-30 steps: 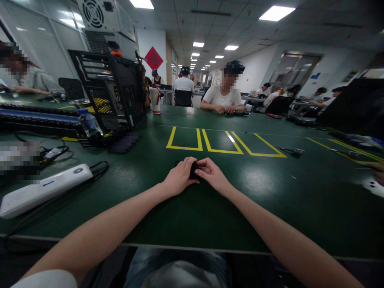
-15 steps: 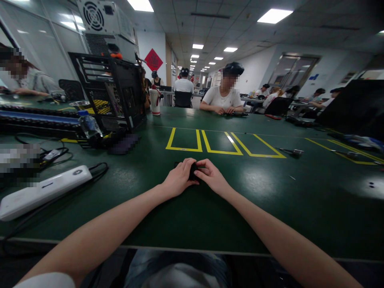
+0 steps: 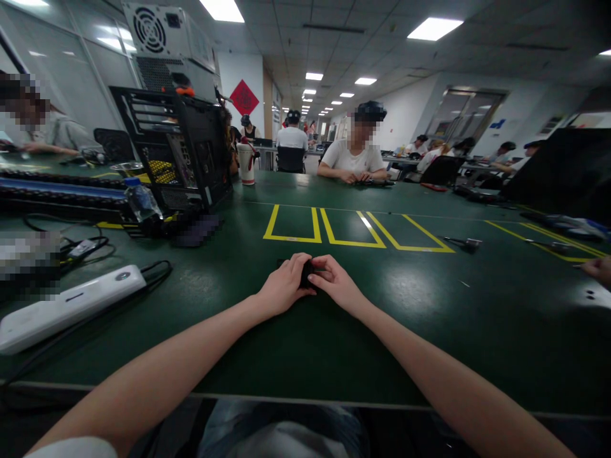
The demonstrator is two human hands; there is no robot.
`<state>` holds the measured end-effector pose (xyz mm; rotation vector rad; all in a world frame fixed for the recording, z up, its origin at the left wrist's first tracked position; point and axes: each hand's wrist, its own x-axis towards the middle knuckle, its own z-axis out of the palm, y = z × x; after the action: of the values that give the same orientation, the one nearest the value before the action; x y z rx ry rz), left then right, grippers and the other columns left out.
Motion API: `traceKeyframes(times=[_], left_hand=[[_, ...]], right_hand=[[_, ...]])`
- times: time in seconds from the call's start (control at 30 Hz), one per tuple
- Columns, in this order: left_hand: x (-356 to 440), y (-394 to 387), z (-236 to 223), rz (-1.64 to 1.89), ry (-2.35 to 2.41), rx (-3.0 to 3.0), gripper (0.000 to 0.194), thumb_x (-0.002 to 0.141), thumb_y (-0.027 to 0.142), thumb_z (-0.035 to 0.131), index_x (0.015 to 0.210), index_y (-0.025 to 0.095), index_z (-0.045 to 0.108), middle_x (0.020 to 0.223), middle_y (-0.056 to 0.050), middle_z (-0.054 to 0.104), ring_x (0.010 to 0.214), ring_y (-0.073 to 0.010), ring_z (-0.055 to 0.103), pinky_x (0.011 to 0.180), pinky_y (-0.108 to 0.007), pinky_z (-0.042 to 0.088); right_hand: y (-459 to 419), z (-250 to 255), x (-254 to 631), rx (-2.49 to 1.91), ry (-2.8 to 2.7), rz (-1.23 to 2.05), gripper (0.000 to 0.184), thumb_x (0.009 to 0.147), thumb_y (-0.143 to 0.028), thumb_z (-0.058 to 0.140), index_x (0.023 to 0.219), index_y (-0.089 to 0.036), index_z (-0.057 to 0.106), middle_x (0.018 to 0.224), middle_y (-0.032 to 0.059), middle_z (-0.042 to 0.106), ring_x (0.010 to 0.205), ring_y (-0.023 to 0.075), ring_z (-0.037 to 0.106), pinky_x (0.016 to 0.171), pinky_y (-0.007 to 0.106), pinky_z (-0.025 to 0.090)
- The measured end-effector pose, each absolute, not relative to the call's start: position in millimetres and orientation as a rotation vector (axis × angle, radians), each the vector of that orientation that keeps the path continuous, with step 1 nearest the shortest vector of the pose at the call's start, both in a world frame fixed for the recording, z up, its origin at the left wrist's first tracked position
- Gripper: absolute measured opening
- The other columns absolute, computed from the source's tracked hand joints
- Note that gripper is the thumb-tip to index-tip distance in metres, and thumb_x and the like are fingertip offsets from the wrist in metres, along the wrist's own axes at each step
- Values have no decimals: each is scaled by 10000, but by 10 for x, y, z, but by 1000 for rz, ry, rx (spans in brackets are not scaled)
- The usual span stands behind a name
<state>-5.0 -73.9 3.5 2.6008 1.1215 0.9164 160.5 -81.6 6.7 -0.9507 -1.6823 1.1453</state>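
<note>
At twelve o'clock, the left hand (image 3: 285, 285) and right hand (image 3: 336, 284) curl their fingers around a black object (image 3: 306, 273) between them.

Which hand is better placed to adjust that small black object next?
Probably the right hand: its fingertips are at the exposed side of the small black object, while the left hand covers part of it, seemingly steadying it.

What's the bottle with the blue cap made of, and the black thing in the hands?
The bottle looks like shiny plastic: it's see-through. The black thing looks dull, maybe plastic; the left hand and right hand hide too much to tell.
</note>
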Motion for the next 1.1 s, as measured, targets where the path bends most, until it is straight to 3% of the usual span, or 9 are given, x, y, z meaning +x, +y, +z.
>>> traceKeyframes(times=[0.2, 0.4, 0.6, 0.87, 1.1], left_hand=[[-64, -753, 47, 900, 1127, 2611, 602, 687, 324, 622, 1159, 225, 261, 1172, -76, 403, 1011, -242, 488, 761, -416, 476], [-54, -756, 60, 901, 1139, 2619, 623, 679, 323, 628, 1164, 225, 250, 1171, -77, 404, 1032, -251, 480, 764, -424, 475], [-66, -769, 79, 878, 1137, 2598, 596, 691, 318, 617, 1158, 236, 256, 1176, -70, 404, 1020, -243, 492, 767, -430, 477], [-54, -764, 79, 875, 1145, 2616, 630, 680, 311, 634, 1173, 213, 254, 1183, -83, 401, 1031, -239, 482, 795, -410, 468], [-60, -777, 98, 863, 1144, 2583, 621, 688, 312, 625, 1171, 249, 241, 1187, -62, 403, 1044, -234, 480, 810, -423, 461]], right_hand=[[-855, 117, 1604, -909, -1717, 1210, 295, 700, -224, 604, 966, -219, 477, 1022, 14, 522, 996, 167, 533, 873, 351, 435], [-827, 65, 1593, -937, -1675, 1135, 200, 733, -283, 565, 911, -216, 502, 940, 5, 540, 929, 157, 553, 850, 354, 440], [-848, 104, 1608, -979, -1685, 1200, 292, 725, -256, 572, 999, -218, 481, 1049, 26, 524, 1013, 180, 520, 889, 387, 419], [-836, 65, 1584, -862, -1649, 1168, 168, 740, -244, 563, 886, -215, 486, 905, -7, 520, 939, 146, 548, 861, 332, 437], [-838, 91, 1615, -965, -1683, 1235, 278, 737, -270, 565, 994, -220, 470, 1049, 31, 518, 1002, 179, 529, 863, 370, 437]])
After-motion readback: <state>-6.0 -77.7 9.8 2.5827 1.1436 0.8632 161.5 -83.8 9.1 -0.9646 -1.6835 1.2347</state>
